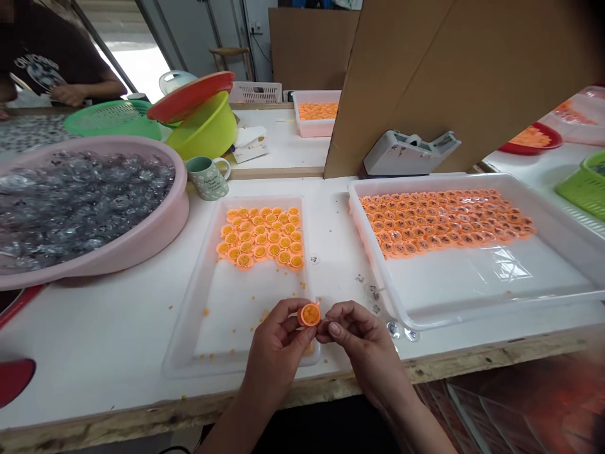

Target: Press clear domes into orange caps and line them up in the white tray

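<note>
White table [118, 328]: orange cup [310, 314] pinched between left hand [278, 343], right hand [362, 337] fingertips.

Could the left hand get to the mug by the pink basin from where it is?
Probably yes: the left hand holds a small orange cup, but only bare table and a shallow tray lie before the mug.

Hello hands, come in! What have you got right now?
Left hand pinching small orange cup. Right hand touching its rim. Both above near tray.
</note>
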Demonstrator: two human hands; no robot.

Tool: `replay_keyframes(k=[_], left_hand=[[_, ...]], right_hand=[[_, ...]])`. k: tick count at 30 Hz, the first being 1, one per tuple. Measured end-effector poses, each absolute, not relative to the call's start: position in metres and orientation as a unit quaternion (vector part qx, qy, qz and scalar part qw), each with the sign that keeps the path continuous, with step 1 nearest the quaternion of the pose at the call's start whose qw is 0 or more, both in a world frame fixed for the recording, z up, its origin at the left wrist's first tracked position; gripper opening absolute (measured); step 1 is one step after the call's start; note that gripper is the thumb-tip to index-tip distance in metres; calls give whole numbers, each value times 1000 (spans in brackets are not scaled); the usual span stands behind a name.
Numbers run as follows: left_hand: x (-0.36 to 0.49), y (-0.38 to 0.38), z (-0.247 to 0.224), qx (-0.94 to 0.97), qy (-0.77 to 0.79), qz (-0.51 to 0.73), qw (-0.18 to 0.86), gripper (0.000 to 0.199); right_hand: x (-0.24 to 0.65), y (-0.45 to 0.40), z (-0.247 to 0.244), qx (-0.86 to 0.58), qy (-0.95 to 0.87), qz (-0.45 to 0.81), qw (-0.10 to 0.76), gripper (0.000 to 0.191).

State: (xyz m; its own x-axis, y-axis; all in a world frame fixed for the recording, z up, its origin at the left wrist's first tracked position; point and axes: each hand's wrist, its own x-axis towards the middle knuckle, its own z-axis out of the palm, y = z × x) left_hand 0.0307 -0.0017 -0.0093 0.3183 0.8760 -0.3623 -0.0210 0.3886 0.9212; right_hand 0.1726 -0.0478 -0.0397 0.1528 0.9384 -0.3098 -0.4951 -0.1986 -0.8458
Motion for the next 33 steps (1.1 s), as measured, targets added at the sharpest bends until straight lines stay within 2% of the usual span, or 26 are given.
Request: replay_keyframes(k=[7,12,18,24,29,33], left_hand=[[32,-17,-16,521,441,340,647,18],[31,-25,-15,531,404,359,652,31],[37,-21,-11,512,451,409,606,12],[34,-18,-11,496,448,413,618,9],[36,-16,-12,401,449,414,682,33],[45,-15,-13,374,426,384,729,22]], right_hand=[[169,-52,-41,-515,-238,560,604,12],[166,-56,-37,-596,-290,458,593,12],[162,-56,-33,-651,-429,283,559,5],[158,-57,-32,-634,-408,306,581,10],[161,-58,-23,-618,-411,301,599,11],[169,-57,-18,-624,-447,259,586,15]])
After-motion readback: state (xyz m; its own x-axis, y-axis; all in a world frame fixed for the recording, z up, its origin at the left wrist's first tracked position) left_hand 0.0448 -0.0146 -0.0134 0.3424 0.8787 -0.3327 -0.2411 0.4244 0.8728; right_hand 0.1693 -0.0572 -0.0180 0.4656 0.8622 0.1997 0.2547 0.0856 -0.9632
